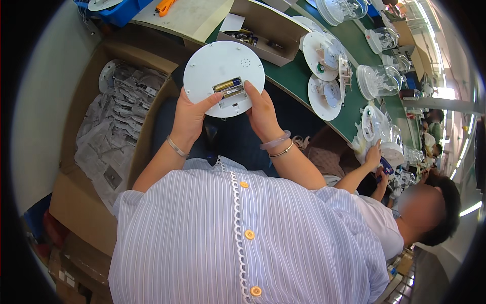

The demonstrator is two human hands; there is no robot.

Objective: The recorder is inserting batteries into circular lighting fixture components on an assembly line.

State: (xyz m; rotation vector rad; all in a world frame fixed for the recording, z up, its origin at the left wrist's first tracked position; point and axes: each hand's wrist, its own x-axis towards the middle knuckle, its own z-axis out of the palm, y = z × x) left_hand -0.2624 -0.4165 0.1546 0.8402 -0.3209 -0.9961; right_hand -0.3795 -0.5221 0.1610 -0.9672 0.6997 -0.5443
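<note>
Between my hands I hold up a round white plastic base, its underside facing me. A battery compartment sits in its lower half with gold-and-dark batteries lying in it. My left hand grips the lower left rim, its thumb at the compartment's left end. My right hand grips the lower right rim, its thumb by the compartment's right end. The fingers of both hands are hidden behind the base. A group of small holes and several screw holes show on its face.
An open carton with batteries stands on the green bench. More white bases and glass domes line the bench. At left is a large cardboard box of wrapped pieces. A co-worker sits close on my right.
</note>
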